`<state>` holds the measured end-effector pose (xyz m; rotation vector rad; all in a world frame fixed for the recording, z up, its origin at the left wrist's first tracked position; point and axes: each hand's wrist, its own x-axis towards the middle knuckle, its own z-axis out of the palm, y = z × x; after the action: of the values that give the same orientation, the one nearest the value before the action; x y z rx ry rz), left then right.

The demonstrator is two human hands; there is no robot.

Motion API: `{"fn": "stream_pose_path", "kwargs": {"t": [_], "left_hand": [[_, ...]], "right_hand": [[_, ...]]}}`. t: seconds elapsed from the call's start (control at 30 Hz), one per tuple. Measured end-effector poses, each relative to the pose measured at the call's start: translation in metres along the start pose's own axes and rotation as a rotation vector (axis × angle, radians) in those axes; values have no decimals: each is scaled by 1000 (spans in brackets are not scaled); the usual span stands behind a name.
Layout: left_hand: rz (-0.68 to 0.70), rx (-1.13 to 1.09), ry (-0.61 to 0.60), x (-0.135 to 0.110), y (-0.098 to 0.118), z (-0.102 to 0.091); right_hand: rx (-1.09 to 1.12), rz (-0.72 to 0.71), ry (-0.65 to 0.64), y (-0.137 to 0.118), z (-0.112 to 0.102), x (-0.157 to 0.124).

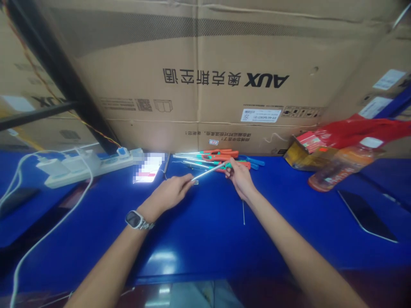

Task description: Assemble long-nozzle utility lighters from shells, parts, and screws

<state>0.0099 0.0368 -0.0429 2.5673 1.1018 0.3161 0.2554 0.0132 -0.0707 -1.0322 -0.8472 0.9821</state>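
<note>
My right hand (239, 177) is closed around the green end of a long-nosed lighter (210, 170), whose silver tube points down to the left. The fingers of my left hand (171, 191) pinch the tube's far tip, and a small pale piece (196, 182) shows beside them. Just behind my hands lies a pile of similar orange and green lighters (221, 153), their metal tubes pointing left. Blue handles (255, 161) stick out at the pile's right side. On the blue table (199, 239), a thin metal rod (243, 212) lies below my right hand.
Left of the pile are a lit phone (149, 168) and a white power strip (93, 169) with plugs and cables. To the right are a tilted drink bottle (343, 164), a small yellow box (305, 154), a red bag (362, 128) and a dark phone (366, 216). A large carton (205, 51) stands behind.
</note>
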Motion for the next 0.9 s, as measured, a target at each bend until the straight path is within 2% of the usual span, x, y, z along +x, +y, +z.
{"fn": "stream_pose_path", "kwargs": {"t": [0.1,0.2,0.43,0.63,0.9], "left_hand": [[17,6,-22,0,0,3],[27,11,-41,0,0,4],[26,53,-13,0,-3,4],[31,98,23,0,2,7],[13,189,37,0,12,6]], "right_hand": [[-120,-70,-14,-1,1,1],[-168,-79,-38,0,3,-1],[-134,-120,3,1,10,-8],[45,0,22,5,15,-12],[99,132,-4,-1,16,-13]]}}
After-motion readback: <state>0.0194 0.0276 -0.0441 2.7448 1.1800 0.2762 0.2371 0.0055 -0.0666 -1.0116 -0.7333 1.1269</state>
